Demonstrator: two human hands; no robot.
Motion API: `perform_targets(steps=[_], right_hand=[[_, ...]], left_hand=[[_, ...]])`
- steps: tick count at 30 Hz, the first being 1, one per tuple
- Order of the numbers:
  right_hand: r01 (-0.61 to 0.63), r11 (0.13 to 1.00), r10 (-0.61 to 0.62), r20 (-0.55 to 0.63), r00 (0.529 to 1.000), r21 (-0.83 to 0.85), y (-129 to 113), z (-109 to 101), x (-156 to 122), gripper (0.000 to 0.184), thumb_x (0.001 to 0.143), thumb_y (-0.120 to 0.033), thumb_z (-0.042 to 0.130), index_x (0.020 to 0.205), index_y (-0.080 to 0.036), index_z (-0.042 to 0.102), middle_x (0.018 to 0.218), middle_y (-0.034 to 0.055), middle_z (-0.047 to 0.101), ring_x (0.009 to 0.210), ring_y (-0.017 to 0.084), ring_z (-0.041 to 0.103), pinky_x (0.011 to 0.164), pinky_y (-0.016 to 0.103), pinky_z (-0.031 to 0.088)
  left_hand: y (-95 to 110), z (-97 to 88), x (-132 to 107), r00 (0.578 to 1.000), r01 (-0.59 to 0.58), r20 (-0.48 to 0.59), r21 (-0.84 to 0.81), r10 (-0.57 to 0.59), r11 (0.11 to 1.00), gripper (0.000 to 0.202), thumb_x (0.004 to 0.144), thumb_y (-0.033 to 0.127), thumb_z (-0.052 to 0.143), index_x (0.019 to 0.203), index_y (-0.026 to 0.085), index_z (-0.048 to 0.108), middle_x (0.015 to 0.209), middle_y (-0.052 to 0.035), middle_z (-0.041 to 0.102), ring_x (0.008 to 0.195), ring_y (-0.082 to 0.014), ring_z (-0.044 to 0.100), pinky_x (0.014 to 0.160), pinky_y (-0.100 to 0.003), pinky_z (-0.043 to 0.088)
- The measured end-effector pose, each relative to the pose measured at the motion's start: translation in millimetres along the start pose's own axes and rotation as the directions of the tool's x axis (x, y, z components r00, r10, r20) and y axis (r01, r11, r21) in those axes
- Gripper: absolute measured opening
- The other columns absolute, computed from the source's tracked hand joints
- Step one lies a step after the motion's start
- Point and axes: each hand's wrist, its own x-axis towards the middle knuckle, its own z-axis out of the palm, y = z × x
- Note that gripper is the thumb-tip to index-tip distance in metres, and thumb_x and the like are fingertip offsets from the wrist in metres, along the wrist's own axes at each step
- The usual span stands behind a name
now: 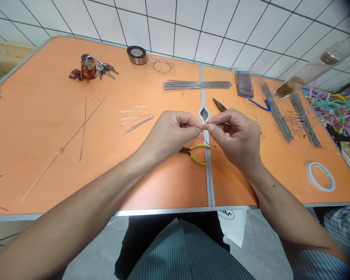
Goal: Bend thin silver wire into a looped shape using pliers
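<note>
My left hand (175,130) and my right hand (239,136) meet fingertip to fingertip over the table's middle seam. Both are closed in a pinch on a thin wire (228,123), most of which my fingers hide. Just below them lie pliers with yellow handles (198,159), partly behind my left hand, with fine wire bits around the handles. The dark jaws of a second pair of pliers (219,105) stick out behind my right hand. Left of my left hand several short straight wires (137,116) are spread out.
A wire bundle (195,85) lies across the seam, with two more bundles (277,112) at right. Around the orange table (41,116) are keys (105,70), black tape (137,55), a wire ring (162,67), a phone (245,84), a clear tube (312,70) and a white tape roll (310,177).
</note>
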Motion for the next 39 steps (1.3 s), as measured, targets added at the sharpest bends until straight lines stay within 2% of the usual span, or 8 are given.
perform_targets(steps=[6, 11, 17, 24, 32, 35, 39], right_hand=[[0.123, 0.992, -0.122, -0.046, 0.991, 0.009, 6.3, 4.0, -1.3, 0.013, 0.088, -0.013, 0.076, 0.085, -0.025, 0.072, 0.079, -0.0012, 0.071, 0.068, 0.014, 0.063, 0.055, 0.029, 0.050], [0.084, 0.993, -0.082, -0.025, 0.996, 0.081, 5.5, 7.1, -0.8, 0.015, 0.086, -0.010, 0.074, 0.082, -0.023, 0.071, 0.075, -0.0025, 0.068, 0.065, 0.012, 0.061, 0.053, 0.027, 0.048], [0.062, 0.989, -0.059, -0.025, 0.998, 0.134, 5.2, 7.2, 0.2, 0.013, 0.086, -0.012, 0.073, 0.082, -0.024, 0.070, 0.073, -0.0033, 0.067, 0.062, 0.012, 0.059, 0.051, 0.026, 0.048], [0.120, 0.991, -0.118, -0.026, 0.993, 0.066, 13.8, 6.6, 1.7, 0.012, 0.088, -0.014, 0.075, 0.085, -0.025, 0.071, 0.076, -0.0032, 0.068, 0.063, 0.012, 0.061, 0.050, 0.026, 0.049], [0.131, 0.990, -0.131, -0.001, 0.991, 0.054, 18.5, 6.6, 0.2, 0.014, 0.091, -0.014, 0.077, 0.087, -0.025, 0.070, 0.078, -0.0032, 0.068, 0.064, 0.012, 0.063, 0.054, 0.026, 0.051], [0.145, 0.989, -0.145, -0.005, 0.989, 0.039, 15.3, 6.2, -0.7, 0.016, 0.089, -0.011, 0.076, 0.085, -0.025, 0.069, 0.077, -0.0030, 0.066, 0.067, 0.013, 0.064, 0.056, 0.027, 0.052], [0.122, 0.990, -0.122, -0.004, 0.992, 0.065, 11.4, 6.2, -0.8, 0.015, 0.091, -0.013, 0.074, 0.086, -0.025, 0.066, 0.077, -0.0033, 0.066, 0.064, 0.012, 0.062, 0.054, 0.027, 0.051]], left_hand=[[4.3, 4.6, -2.1, 0.999, 0.045, -0.025, 0.021, -0.044, 0.999, 0.007, 0.078, 0.022, 0.076, 0.074, 0.019, 0.081, 0.073, -0.0028, 0.071, 0.068, -0.0147, 0.059, 0.060, -0.027, 0.043], [9.8, 8.1, -4.2, 0.997, 0.067, -0.053, 0.054, -0.065, 0.996, 0.008, 0.076, 0.019, 0.073, 0.069, 0.018, 0.077, 0.068, -0.0019, 0.068, 0.062, -0.0126, 0.052, 0.057, -0.026, 0.039], [9.4, 7.7, -4.4, 0.996, 0.072, -0.053, 0.033, -0.070, 0.997, 0.008, 0.077, 0.020, 0.074, 0.070, 0.018, 0.078, 0.068, -0.0015, 0.066, 0.061, -0.0123, 0.052, 0.056, -0.025, 0.041], [3.3, 4.9, -4.1, 0.991, 0.134, -0.008, -0.016, -0.134, 0.991, 0.008, 0.079, 0.024, 0.078, 0.074, 0.019, 0.082, 0.070, -0.0027, 0.068, 0.060, -0.0125, 0.052, 0.054, -0.025, 0.042], [7.0, 4.7, -4.6, 0.990, 0.138, 0.010, 0.044, -0.139, 0.989, 0.011, 0.082, 0.025, 0.077, 0.075, 0.020, 0.083, 0.064, -0.0009, 0.062, 0.057, -0.0113, 0.046, 0.051, -0.025, 0.037], [6.3, 4.6, -4.4, 0.989, 0.148, 0.007, 0.044, -0.149, 0.988, 0.012, 0.083, 0.023, 0.074, 0.076, 0.020, 0.083, 0.063, -0.0001, 0.061, 0.058, -0.0125, 0.051, 0.052, -0.025, 0.038], [1.9, 6.5, -4.5, 0.995, 0.096, 0.004, 0.033, -0.096, 0.995, 0.011, 0.086, 0.023, 0.073, 0.079, 0.020, 0.082, 0.077, -0.0021, 0.072, 0.069, -0.0143, 0.060, 0.061, -0.026, 0.046]])
